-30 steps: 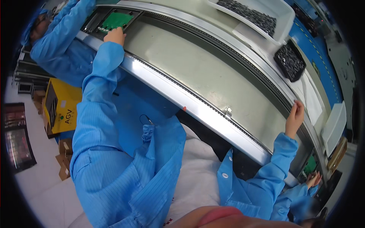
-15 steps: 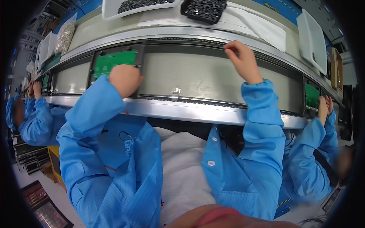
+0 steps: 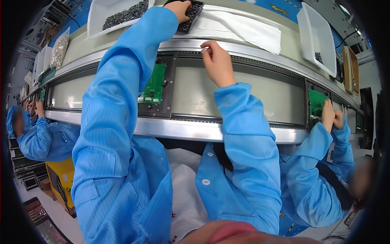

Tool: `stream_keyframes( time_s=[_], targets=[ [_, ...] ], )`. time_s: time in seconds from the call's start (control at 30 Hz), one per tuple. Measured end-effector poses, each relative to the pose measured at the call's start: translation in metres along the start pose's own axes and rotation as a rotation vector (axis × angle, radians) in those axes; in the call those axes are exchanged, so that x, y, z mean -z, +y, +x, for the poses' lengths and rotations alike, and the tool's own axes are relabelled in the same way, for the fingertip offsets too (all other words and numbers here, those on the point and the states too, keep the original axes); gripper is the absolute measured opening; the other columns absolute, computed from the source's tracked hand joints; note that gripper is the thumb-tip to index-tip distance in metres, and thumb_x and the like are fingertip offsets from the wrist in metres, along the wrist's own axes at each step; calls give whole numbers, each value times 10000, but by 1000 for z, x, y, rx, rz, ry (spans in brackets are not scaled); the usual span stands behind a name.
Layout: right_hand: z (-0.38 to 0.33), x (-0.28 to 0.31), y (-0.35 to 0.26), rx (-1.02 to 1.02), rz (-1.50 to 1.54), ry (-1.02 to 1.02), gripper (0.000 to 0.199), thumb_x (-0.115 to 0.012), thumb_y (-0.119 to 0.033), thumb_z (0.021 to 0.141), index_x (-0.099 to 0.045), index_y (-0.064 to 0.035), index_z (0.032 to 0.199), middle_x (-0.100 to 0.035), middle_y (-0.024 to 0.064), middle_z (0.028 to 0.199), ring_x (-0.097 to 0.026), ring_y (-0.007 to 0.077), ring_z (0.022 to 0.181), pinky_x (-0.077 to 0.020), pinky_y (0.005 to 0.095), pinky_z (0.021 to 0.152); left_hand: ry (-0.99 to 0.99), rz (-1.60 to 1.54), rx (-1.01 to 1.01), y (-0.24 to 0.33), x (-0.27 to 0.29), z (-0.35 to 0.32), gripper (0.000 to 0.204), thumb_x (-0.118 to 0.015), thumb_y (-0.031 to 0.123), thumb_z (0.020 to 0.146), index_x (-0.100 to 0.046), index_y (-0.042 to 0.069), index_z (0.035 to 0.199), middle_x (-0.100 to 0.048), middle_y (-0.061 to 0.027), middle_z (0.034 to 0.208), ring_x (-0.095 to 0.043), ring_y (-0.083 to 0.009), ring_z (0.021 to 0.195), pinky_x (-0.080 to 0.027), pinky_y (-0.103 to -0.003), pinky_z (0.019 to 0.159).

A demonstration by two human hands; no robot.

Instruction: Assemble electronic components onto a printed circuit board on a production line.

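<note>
My left hand point(image 3: 178, 11) reaches over the far rail into a black tray point(image 3: 186, 27) of small black parts. Its fingers are bent down among the parts, and what they grip is too small to make out. My right hand point(image 3: 218, 64) hovers over the line near the far rail, its thumb and fingers drawn together; anything between them cannot be made out. Below my left sleeve, a green circuit board point(image 3: 156, 81) lies in a dark carrier plate point(image 3: 170, 87) between the rails. The sleeve hides the left part of board and carrier.
A white bin point(image 3: 95, 24) of black parts stands beyond the rail, beside white sheets point(image 3: 243, 30). Another white bin point(image 3: 317, 36) is at the far right. Co-workers in blue sit on both sides; the right one's hands point(image 3: 328, 116) are at another green board point(image 3: 317, 101).
My left hand has left the green board and gone up and away into the black tray. The board and carrier stand farther right in view. My right hand appears farther left, fingers still drawn together.
</note>
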State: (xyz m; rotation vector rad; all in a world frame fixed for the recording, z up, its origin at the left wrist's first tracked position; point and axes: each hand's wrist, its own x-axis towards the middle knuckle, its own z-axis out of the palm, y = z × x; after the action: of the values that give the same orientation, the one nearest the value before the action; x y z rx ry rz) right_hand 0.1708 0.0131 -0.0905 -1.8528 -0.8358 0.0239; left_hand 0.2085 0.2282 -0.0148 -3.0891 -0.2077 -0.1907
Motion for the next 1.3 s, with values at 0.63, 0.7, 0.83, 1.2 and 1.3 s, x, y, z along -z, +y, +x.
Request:
stream_keyframes(
  time_s=[0.63, 0.7, 0.83, 1.2, 1.3],
  targets=[
    [-1, -7, -16, 144, 152, 63, 109, -592, -19, 792, -641, -18, 890, -636, 56, 763, -564, 141, 670, -463, 239, 639, -130, -1666, 425, -48, 14, -8, 246, -524, 196, 918, -596, 28, 1083, -638, -111, 988, -635, -150, 791, -526, -221, 666],
    [1, -6, -20, 143, 151, 48, 108, -590, -16, 793, -641, -19, 888, -640, 56, 763, -571, 142, 672, -465, 236, 642, -214, -1795, 294, -64, 13, -3, 240, -516, 206, 923, -592, 31, 1068, -631, -103, 962, -623, -144, 776, -520, -223, 674],
    [-2, -1, -21, 74, 180, -40, 150, -564, -10, 814, -605, -29, 958, -666, 59, 790, -614, 153, 702, -477, 237, 659, -423, -2038, 8, -86, -4, 9, 233, -500, 227, 934, -584, 36, 1036, -615, -85, 910, -599, -133, 746, -507, -228, 689],
    [-9, 10, -35, 21, 116, -35, 138, -510, 3, 882, -514, -9, 1020, -691, 99, 879, -666, 188, 818, -504, 240, 710, -766, -2469, -246, -86, -25, -24, 185, -501, 184, 927, -534, 45, 1043, -461, -18, 702, -432, -116, 564, -347, -205, 486],
    [-12, 12, -30, -8, 134, -24, 107, -522, -7, 884, -534, 0, 990, -686, 100, 888, -661, 184, 824, -500, 234, 729, -604, -2616, -11, -69, -14, -111, 178, -481, 155, 938, -520, 35, 1064, -451, -13, 716, -407, -94, 567, -327, -187, 485]
  ],
)
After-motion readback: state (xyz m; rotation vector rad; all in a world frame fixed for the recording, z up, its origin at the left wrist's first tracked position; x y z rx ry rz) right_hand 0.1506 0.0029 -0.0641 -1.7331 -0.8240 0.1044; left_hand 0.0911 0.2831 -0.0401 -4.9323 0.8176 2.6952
